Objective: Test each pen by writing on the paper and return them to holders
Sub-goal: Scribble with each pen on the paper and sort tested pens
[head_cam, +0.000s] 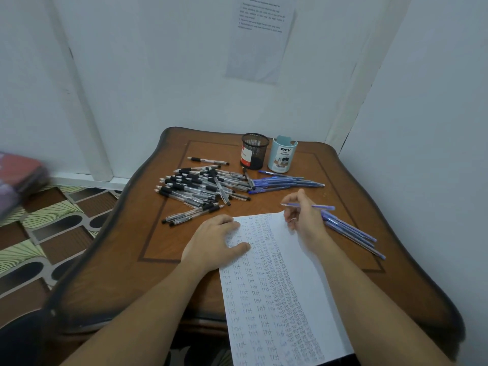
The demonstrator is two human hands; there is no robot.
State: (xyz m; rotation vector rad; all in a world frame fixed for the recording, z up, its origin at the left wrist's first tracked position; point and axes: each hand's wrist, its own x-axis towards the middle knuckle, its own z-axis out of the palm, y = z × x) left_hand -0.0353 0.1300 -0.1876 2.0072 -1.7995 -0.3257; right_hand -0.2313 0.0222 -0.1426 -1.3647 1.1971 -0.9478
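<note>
The pen in use is a slim blue pen (309, 206) with a see-through barrel. It lies almost level, with its tip pointing left and its back end pointing towards the table's right edge. The right hand (303, 217) pinches it near the middle between the thumb and curled fingers, so both ends stick out of the grip. The tip sits just beyond the far right corner of the paper (274, 299).

The white sheet is filled with columns of the word "test" and overhangs the near edge of the table (126, 233). The left hand (215, 243) lies flat on the sheet's far left part, fingers spread, holding nothing.

More blue pens (351, 235) lie just right of the right hand. A heap of black pens (200, 188) and a row of blue pens (285, 182) lie mid-table. Behind them, near the far edge, a black mesh holder (254, 151) and a light blue holder (282, 154) stand side by side.
</note>
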